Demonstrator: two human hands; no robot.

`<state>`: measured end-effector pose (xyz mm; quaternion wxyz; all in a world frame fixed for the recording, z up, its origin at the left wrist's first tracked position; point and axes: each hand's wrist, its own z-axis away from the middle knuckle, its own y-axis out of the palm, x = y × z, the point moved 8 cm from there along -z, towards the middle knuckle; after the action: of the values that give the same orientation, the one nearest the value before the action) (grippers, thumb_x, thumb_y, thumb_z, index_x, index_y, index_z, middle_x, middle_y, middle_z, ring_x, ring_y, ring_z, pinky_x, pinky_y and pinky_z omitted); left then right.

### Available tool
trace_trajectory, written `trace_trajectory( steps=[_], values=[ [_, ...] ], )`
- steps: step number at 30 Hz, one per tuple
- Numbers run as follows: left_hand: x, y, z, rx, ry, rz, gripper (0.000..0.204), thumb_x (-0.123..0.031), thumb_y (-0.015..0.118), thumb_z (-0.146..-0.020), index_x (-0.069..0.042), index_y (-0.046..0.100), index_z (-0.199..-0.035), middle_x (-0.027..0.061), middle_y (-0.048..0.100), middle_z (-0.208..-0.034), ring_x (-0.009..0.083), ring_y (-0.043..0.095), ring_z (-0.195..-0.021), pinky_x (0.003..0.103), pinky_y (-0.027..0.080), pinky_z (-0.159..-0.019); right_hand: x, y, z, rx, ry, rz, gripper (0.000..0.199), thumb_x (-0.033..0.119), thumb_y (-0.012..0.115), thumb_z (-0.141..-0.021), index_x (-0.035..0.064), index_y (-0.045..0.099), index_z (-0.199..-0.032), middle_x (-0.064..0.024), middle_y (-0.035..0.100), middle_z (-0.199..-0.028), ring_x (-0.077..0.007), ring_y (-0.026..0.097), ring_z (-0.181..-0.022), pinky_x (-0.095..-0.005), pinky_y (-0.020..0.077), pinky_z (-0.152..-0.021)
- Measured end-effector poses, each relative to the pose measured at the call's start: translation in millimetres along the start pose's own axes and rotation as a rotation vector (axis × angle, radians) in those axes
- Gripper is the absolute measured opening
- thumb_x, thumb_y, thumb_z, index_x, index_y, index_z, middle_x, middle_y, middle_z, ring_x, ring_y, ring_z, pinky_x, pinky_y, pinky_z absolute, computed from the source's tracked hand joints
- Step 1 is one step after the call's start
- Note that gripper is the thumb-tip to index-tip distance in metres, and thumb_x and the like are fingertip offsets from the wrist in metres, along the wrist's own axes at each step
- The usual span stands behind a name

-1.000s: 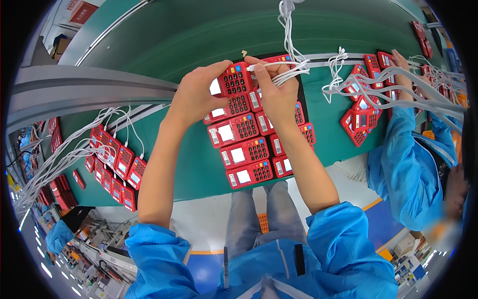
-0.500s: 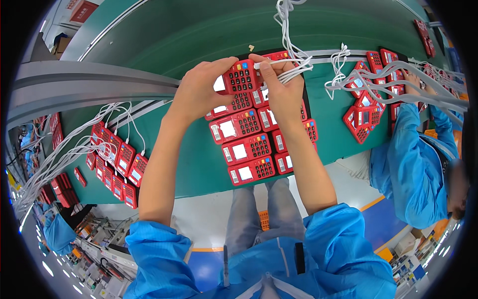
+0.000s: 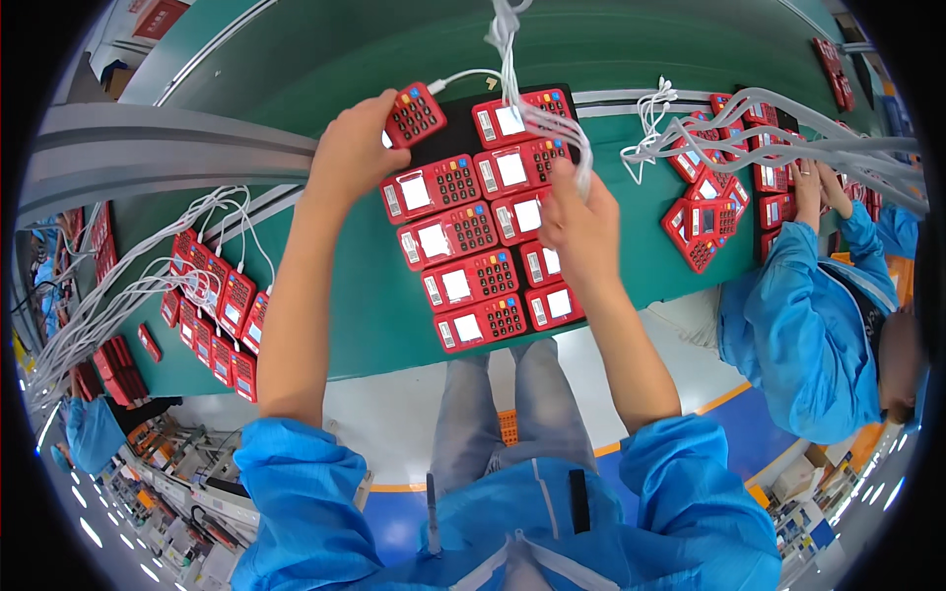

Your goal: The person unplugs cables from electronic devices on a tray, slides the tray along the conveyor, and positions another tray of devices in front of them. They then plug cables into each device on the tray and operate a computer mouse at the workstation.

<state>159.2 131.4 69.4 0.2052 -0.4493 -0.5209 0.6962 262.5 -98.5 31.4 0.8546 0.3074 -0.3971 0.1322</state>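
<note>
My left hand (image 3: pixel 353 146) grips a red card payment terminal (image 3: pixel 415 115) with a black keypad, lifted at the upper left of a black tray (image 3: pixel 445 141). A white cable (image 3: pixel 461 76) is plugged into the terminal's upper right corner. In my right hand (image 3: pixel 585 229), closed fingers hold a bundle of white cables (image 3: pixel 554 126) that hangs down from above. Beneath and beside my hands, several more red terminals (image 3: pixel 446 239) lie screen up on the tray in two columns. The right hand covers part of the right column.
On the green table (image 3: pixel 350 315), several red terminals (image 3: pixel 236 300) with white cables attached stand to the left. A loose heap of terminals (image 3: pixel 705 222) lies on the right, under hanging grey-white cables (image 3: pixel 759 146). Beyond it, a co-worker in blue (image 3: pixel 798 325) handles more terminals. A metal post (image 3: pixel 177 148) crosses the upper left.
The held terminal has moved left, away from my right hand, with a cable now plainly plugged in. My right hand has moved down to the right and holds the cable bundle.
</note>
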Motion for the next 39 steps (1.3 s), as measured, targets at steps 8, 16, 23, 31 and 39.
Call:
trace_trajectory(
  steps=[8, 16, 23, 31, 39],
  values=[
    [-4.5, 38.4, -15.3, 0.202, 0.000, -0.096, 0.060, -0.013, 0.072, -0.067, -0.008, 0.055, -0.125, 0.0112, 0.061, -0.115, 0.0330, 0.059, -0.106, 0.042, 0.051, -0.089, -5.6, -34.3, 92.6, 0.444, 0.350, -0.518, 0.028, 0.015, 0.048, -0.099, 0.0011, 0.057, -0.121, -0.0141, 0.053, -0.112, -0.0189, 0.057, -0.089, -0.0323, 0.0481, -0.076],
    [-0.2, 16.4, 67.8, -0.254, -0.191, 0.375, 0.026, -0.012, 0.064, -0.084, -0.002, 0.062, -0.109, 0.0113, 0.063, -0.110, 0.0220, 0.064, -0.090, 0.031, 0.050, -0.079, 0.3, -9.5, 33.5, 0.272, 0.016, 0.602, 0.023, 0.015, 0.066, -0.088, -0.0051, 0.069, -0.099, -0.0078, 0.070, -0.077, -0.0128, 0.066, -0.071, -0.0271, 0.0511, -0.065],
    [55.6, 77.7, 115.0, -0.193, -0.631, 0.856, 0.033, -0.025, 0.076, -0.083, 0.003, 0.064, -0.097, 0.0031, 0.065, -0.073, 0.0069, 0.056, -0.060, 0.023, 0.044, -0.052, 16.6, -2.2, -12.6, -0.037, -0.252, 0.821, 0.021, 0.017, 0.062, -0.085, -0.0023, 0.069, -0.093, -0.0120, 0.068, -0.071, -0.0197, 0.064, -0.062, -0.0317, 0.0484, -0.060],
    [60.4, 86.1, 114.3, -0.201, -0.564, 1.035, 0.026, -0.018, 0.073, -0.085, 0.005, 0.064, -0.094, 0.0065, 0.068, -0.077, 0.0083, 0.060, -0.064, 0.022, 0.047, -0.055, -1.6, 19.3, -47.4, 0.194, -0.160, 0.478, 0.019, 0.013, 0.067, -0.083, -0.0054, 0.068, -0.086, -0.0107, 0.069, -0.074, -0.0136, 0.065, -0.065, -0.0268, 0.0495, -0.058],
    [57.8, 86.0, 120.7, -0.297, -0.636, 0.989, 0.026, -0.017, 0.072, -0.086, 0.006, 0.066, -0.097, 0.0084, 0.069, -0.081, 0.0109, 0.064, -0.068, 0.024, 0.052, -0.060, -22.6, 24.9, -56.6, 0.124, -0.141, 0.459, 0.023, 0.012, 0.064, -0.083, -0.0059, 0.070, -0.096, -0.0114, 0.071, -0.082, -0.0130, 0.066, -0.073, -0.0254, 0.0511, -0.066]
  ],
)
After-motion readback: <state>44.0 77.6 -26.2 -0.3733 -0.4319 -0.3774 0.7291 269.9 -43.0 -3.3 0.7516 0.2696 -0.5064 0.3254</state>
